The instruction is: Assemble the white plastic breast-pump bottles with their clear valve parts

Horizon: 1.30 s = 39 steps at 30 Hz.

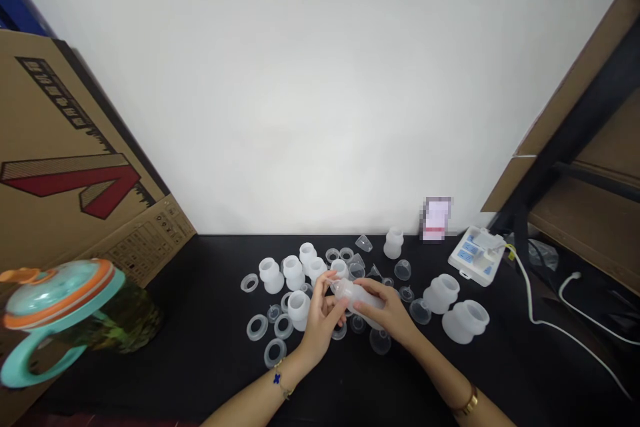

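Note:
Over the black table (190,360), my right hand (387,310) is wrapped round a translucent white bottle (357,295) lying on its side. My left hand (323,317) pinches the bottle's neck end, its fingers curled round the tip. Around the hands lie several white bottle bodies (295,271), clear rings (257,327) and small clear caps (380,341). Two larger white bottle parts (465,320) stand just right of my right hand.
A teal and orange jug (60,317) stands at the near left before a big cardboard box (75,173). A white device (475,253) with white cables (550,323) sits at the back right, beside a dark shelf frame (565,147). A white wall rises behind.

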### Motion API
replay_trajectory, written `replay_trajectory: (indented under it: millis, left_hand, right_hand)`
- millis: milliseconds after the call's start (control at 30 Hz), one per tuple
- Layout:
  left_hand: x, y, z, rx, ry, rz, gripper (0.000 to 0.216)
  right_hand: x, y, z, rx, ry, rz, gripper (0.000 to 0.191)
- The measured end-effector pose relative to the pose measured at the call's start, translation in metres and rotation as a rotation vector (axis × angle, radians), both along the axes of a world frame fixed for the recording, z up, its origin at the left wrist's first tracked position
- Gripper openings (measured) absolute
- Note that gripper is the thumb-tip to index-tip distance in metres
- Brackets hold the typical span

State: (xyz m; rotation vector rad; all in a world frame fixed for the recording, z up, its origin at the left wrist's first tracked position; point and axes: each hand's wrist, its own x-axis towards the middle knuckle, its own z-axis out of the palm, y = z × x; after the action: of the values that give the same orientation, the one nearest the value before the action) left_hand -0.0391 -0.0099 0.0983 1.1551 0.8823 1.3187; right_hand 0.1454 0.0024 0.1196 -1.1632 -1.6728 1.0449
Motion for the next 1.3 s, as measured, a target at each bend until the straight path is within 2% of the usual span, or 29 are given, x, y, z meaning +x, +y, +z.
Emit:
replay_trajectory:
  millis: [367,767,1300]
  left_hand:
    - [-0.0018,-0.004,0.0044,0.048,-0.013,-0.047,0.051]
    - [0.0016,-0.0002,0.0003,0.011,0.008,0.027,0.053]
    - [-0.0003,-0.0045,0.0021,0.097,-0.008,-0.028,0.043]
  right_hand:
    - [-0.0004,0.0007,-0.0021,0.006,0.025,0.012,0.042]
    - [-0.0001,0.0007,-0.0012,0.008,0.0,0.01,0.043]
    - [-0.0001,0.001,-0.0045,-0.004,0.025,0.018,0.042]
